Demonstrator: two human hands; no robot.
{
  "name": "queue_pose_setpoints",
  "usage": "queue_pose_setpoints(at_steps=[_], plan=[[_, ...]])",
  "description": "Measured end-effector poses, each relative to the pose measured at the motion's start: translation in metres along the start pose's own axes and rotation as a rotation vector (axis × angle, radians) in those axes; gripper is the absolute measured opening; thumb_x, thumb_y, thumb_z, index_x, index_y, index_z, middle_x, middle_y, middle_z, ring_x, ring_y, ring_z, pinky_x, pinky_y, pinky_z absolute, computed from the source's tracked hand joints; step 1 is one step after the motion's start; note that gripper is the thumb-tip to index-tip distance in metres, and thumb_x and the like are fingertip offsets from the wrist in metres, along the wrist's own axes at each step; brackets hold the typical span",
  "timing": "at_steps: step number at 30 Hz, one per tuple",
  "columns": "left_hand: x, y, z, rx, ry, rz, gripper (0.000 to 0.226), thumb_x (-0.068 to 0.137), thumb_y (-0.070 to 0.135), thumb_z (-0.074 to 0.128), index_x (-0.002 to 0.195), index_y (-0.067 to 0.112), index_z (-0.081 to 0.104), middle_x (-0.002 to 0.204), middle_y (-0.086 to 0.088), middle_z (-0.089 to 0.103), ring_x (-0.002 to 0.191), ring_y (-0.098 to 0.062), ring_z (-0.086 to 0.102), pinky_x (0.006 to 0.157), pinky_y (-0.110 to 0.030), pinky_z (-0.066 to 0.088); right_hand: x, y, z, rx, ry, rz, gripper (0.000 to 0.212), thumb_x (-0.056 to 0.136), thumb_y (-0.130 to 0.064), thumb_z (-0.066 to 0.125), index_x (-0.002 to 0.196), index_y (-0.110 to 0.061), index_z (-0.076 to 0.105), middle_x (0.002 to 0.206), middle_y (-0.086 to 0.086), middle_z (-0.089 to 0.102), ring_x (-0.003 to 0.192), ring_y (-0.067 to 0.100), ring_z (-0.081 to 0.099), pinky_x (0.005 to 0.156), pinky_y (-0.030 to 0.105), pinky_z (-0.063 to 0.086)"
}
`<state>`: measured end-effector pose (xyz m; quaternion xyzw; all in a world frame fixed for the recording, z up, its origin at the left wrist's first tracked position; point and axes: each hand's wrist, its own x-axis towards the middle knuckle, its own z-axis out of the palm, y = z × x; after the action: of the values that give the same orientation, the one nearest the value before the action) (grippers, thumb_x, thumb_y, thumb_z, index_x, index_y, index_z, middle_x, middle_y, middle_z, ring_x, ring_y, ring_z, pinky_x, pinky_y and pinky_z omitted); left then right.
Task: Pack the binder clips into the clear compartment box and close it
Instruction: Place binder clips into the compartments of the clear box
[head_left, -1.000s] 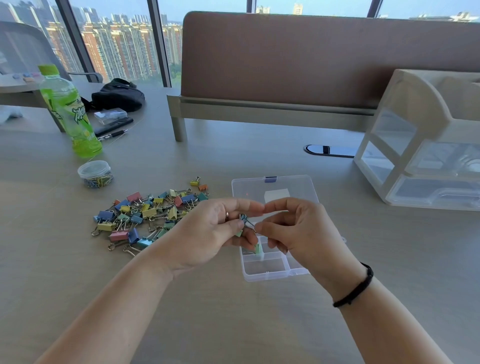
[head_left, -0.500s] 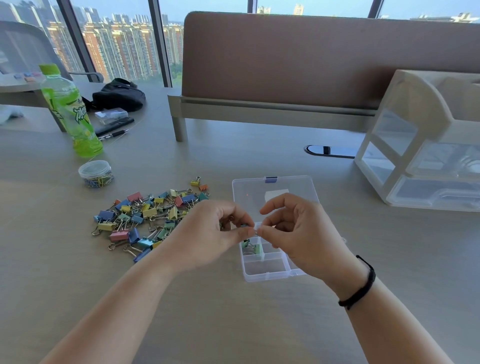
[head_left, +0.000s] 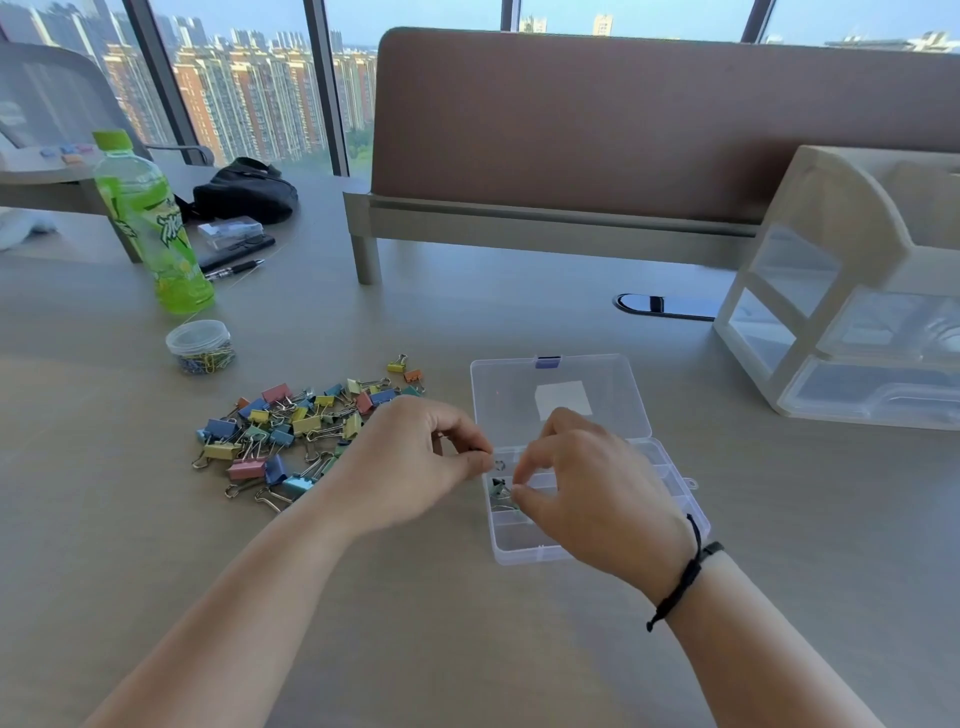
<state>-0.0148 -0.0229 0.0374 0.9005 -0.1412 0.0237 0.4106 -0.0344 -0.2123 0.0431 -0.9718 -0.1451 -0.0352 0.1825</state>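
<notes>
The right hand (head_left: 592, 488) hangs over the near-left part of the clear compartment box (head_left: 670, 499), its thumb and forefinger pinched on the wire handle of a green binder clip (head_left: 500, 488) that sits low in a left-hand compartment. The remaining fingers arch above, and the wrist, which wears a dark band, angles in from the lower right. The left hand (head_left: 415, 462) sits just beside the box's left wall, fingers curled with the tips drawn together near a small wire loop at the box edge. Whether it actually grips that loop or only touches it I cannot tell. Its forearm runs in from the lower left.

As for progress, the packing looks barely begun. Only that one compartment shows any clips, possibly a couple. The near compartment is visibly bare, while the right hand covers others. The lid (head_left: 558, 395) lies flat and open behind the tray, its blue latch at the far edge, so closing is not yet done.

Most of the work waits to the left: a loose pile of coloured binder clips (head_left: 291, 431) spread on the counter (head_left: 779, 519), near the left hand and well apart from the box.
</notes>
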Motion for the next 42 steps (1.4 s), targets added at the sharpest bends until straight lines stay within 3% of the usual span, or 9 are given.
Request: queue_pose_setpoints(at_steps=[7,13,18,25,28,34,42], plan=[[0.003,-0.003,0.007,-0.046,0.036,-0.026,0.008,0.096,0.026,0.062,0.09,0.03,0.064,0.085,0.015,0.071,0.082,0.002,0.065,0.074,-0.016,0.049,0.015,-0.01,-0.002,-0.183,-0.09,0.005,0.014,0.083,-0.035,0.06,0.083,-0.025,0.07,0.092,-0.009,0.056,0.082,0.018,0.06,0.069,0.035,0.054],[0.001,-0.003,0.007,-0.066,-0.026,-0.026,0.008,0.098,0.021,0.059,0.101,0.027,0.063,0.09,0.012,0.07,0.085,0.005,0.064,0.07,-0.008,0.046,0.029,-0.015,0.0,-0.254,-0.184,0.003,0.011,0.083,-0.02,0.06,0.091,-0.021,0.067,0.089,0.001,0.059,0.08,0.025,0.061,0.064,0.031,0.05],[-0.001,-0.003,0.006,0.003,-0.105,-0.013,0.012,0.097,0.023,0.058,0.103,0.033,0.062,0.096,0.013,0.065,0.089,-0.001,0.06,0.072,-0.018,0.044,0.03,-0.012,0.002,-0.205,-0.187,-0.002,0.017,0.083,-0.022,0.058,0.095,-0.024,0.069,0.096,-0.001,0.064,0.09,0.025,0.062,0.074,0.037,0.055],[-0.004,0.002,0.007,0.089,-0.091,0.067,0.015,0.089,0.014,0.067,0.089,0.028,0.073,0.074,0.019,0.063,0.069,0.01,0.056,0.061,-0.007,0.039,0.027,-0.007,0.005,-0.154,-0.136,0.031,0.019,0.083,-0.031,0.06,0.096,-0.027,0.072,0.095,-0.004,0.067,0.092,0.023,0.063,0.075,0.037,0.056],[-0.003,0.003,0.008,0.159,-0.095,0.094,0.006,0.086,0.028,0.074,0.091,0.026,0.078,0.07,0.02,0.061,0.065,0.013,0.053,0.059,-0.006,0.036,0.027,-0.006,0.004,-0.154,-0.148,0.028,0.018,0.085,-0.034,0.062,0.096,-0.028,0.073,0.095,-0.004,0.066,0.092,0.022,0.063,0.074,0.036,0.056],[-0.002,0.002,0.01,0.177,-0.096,0.103,0.013,0.083,0.036,0.078,0.091,0.027,0.08,0.072,0.017,0.068,0.065,0.008,0.058,0.058,-0.007,0.038,0.024,-0.006,0.002,-0.147,-0.159,0.004,0.016,0.088,-0.034,0.061,0.095,-0.027,0.073,0.092,-0.001,0.066,0.088,0.023,0.063,0.07,0.035,0.055],[-0.001,0.004,0.018,0.153,-0.05,0.049,0.011,0.085,0.022,0.072,0.086,0.027,0.081,0.071,0.007,0.073,0.062,-0.002,0.062,0.058,-0.017,0.048,0.024,-0.004,0.004,-0.174,-0.143,-0.025,0.017,0.09,-0.032,0.057,0.095,-0.027,0.072,0.09,-0.001,0.065,0.084,0.025,0.063,0.063,0.033,0.053]])
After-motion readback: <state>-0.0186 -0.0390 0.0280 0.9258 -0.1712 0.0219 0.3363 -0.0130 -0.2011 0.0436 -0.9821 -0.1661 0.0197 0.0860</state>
